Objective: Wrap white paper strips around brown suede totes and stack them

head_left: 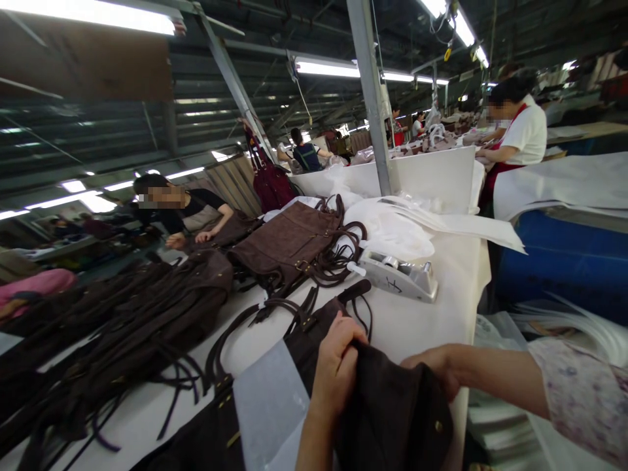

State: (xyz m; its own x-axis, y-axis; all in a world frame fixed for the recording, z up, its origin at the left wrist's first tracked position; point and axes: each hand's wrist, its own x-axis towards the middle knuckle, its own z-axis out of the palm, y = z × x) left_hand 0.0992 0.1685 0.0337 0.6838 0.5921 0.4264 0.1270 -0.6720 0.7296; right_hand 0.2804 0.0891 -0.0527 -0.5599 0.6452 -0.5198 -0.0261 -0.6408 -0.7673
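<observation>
A dark brown bag (387, 399) lies on the white table in front of me. My left hand (341, 356) is closed on the bag's upper edge, fingers curled over the fabric. My right hand (436, 366) is at the bag's right side, its fingers hidden behind the fabric. To the left of my left hand, a sheet of pale paper (267, 389) lies across brown bag material with looped handles (245, 320). Beyond my hands stands a tape dispenser (400, 275) with a dark mark on its side.
More brown bags (289, 242) are spread across the white table (456, 261), with a heap of them (147, 320) at left. White sheets (456, 226) and plastic lie farther back. A co-worker (196, 212) handles a bag across the table. Blue material (554, 261) stands at right.
</observation>
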